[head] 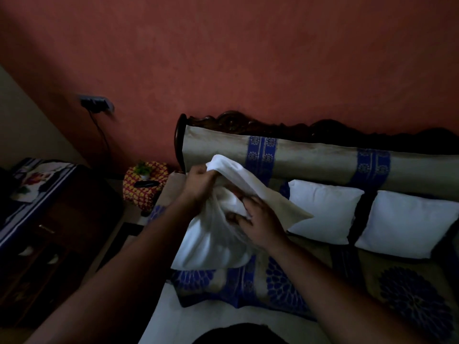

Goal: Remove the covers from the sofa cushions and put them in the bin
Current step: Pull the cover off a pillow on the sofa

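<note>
Head view, dim light: a red wall [248, 58] rises behind a sofa [310, 157] in beige and blue cloth. Two white cushions [323, 209] lean on its backrest at right. Held above the seat, a white cover [211, 244] hangs, bunched. The left hand [198, 182] is closed on its upper edge; the right hand [260, 224] pinches cloth at its opening.

Head view, downward over sofa [323, 256]
</note>
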Demonstrator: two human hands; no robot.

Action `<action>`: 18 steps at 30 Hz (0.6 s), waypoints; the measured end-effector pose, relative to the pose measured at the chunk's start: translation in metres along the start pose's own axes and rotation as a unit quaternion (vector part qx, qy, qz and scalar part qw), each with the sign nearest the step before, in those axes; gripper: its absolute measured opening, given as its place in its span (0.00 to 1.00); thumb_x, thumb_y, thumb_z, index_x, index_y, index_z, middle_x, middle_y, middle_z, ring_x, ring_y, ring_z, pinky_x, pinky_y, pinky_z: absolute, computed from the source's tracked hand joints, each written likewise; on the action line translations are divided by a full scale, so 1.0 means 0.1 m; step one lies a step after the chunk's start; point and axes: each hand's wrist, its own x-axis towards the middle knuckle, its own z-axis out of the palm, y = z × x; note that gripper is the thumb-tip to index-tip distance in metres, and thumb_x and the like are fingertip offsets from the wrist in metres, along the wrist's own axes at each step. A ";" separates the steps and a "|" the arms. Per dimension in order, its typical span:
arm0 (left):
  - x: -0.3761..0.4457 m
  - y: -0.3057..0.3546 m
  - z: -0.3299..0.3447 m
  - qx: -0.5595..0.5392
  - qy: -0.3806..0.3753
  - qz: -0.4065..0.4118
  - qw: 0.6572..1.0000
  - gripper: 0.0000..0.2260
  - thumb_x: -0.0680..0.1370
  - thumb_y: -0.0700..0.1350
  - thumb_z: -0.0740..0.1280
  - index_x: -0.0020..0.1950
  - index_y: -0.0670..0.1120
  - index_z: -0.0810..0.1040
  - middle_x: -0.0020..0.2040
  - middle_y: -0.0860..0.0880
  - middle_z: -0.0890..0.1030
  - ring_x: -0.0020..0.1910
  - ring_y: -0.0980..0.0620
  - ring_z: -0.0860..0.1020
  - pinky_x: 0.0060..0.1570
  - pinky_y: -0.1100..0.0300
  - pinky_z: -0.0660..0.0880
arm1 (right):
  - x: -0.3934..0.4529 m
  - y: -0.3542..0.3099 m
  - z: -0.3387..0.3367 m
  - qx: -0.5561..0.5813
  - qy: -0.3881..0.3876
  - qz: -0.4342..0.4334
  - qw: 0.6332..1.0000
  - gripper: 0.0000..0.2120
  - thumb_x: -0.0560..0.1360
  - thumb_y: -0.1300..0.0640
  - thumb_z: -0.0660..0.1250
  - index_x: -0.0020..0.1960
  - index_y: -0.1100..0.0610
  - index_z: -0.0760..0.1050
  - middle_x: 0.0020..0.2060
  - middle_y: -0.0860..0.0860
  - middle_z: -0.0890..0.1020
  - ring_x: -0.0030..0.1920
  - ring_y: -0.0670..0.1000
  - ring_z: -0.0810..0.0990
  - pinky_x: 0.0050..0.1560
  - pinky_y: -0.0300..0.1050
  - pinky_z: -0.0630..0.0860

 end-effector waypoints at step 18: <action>0.04 -0.55 0.12 0.335 -0.132 0.046 0.932 0.35 0.73 0.78 0.46 0.38 0.51 0.76 0.39 0.51 0.82 0.43 0.48 0.80 0.48 0.53 0.75 | -0.11 0.36 -0.37 -0.045 0.216 -0.070 0.973 0.06 0.77 0.58 0.69 0.51 0.60 0.80 0.44 0.53 0.82 0.46 0.53 0.80 0.47 0.43 0.75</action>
